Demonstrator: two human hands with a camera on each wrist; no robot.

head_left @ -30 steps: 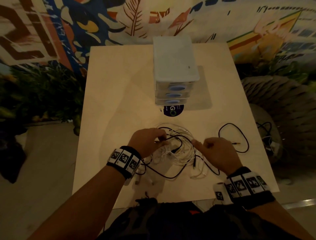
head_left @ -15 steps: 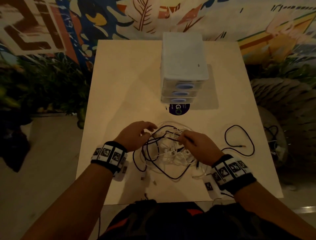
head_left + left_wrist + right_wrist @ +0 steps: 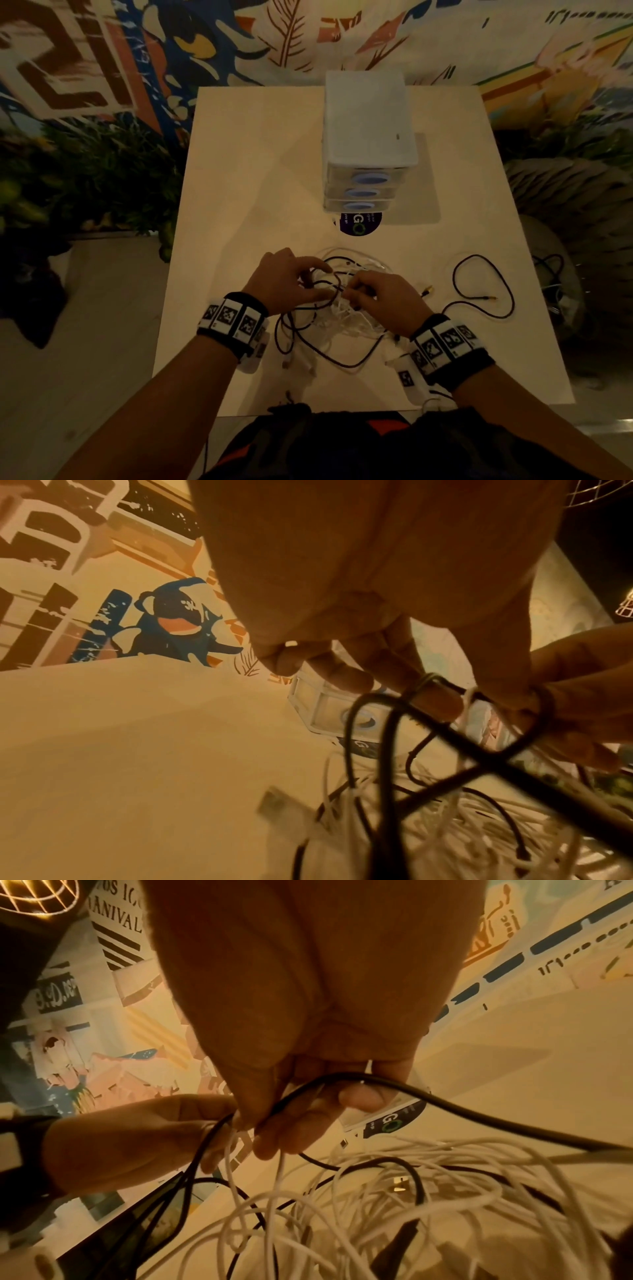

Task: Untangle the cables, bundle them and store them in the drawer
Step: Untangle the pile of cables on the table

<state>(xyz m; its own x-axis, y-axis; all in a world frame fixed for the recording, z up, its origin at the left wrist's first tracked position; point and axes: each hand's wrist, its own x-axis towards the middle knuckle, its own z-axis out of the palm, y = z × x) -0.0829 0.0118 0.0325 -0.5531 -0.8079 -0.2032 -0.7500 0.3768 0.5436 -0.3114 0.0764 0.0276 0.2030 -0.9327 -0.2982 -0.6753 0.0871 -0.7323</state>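
Dim room: painted mural wall [image 3: 239,41] behind pale table [image 3: 239,205].

The bench [image 3: 239,205] is a pale cream; the tangle on it mixes white cables [image 3: 356,318] with black cables [image 3: 329,356]; a separate black cable [image 3: 486,305] ends in gold-coloured plugs; the drawer unit [image 3: 368,137] is white with blue oval handles; a dark round sticker [image 3: 358,222] carries white and green lettering; the wristbands [image 3: 233,322] are black with black-and-white square markers; the wall mural [image 3: 171,41] shows blue, orange, brown and cream shapes.
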